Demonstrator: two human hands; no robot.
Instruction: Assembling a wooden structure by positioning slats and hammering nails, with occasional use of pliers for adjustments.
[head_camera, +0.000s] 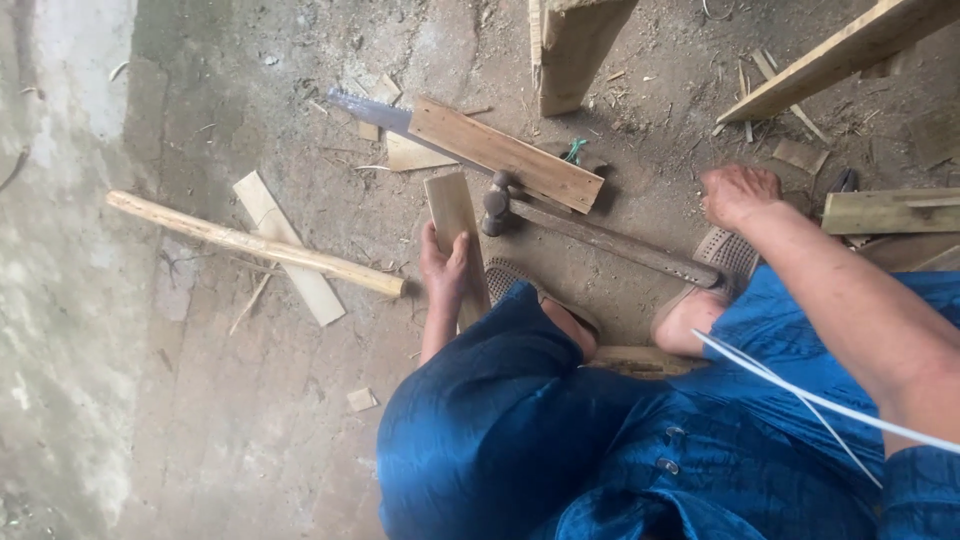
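My left hand (443, 268) grips the near end of a short pale wooden board (452, 212) that stands on the dirt floor between my knees. Just right of the board lies a hammer (497, 204), its long dark handle (610, 243) running right toward my sandalled foot (728, 255). My right hand (738, 194) hovers beyond that foot with its back toward me and fingers curled under. Nothing shows in it. Blue clothing (520, 440) covers my knees and arms.
A hand saw blade (362, 108) lies under a brown plank (505, 153) beyond the hammer. A round wooden stick (255, 244) crosses a flat offcut (300, 270) on the left. Timber pieces (568, 45) (850, 50) (885, 210) lie at the top and right. A white cord (800, 395) crosses my lap.
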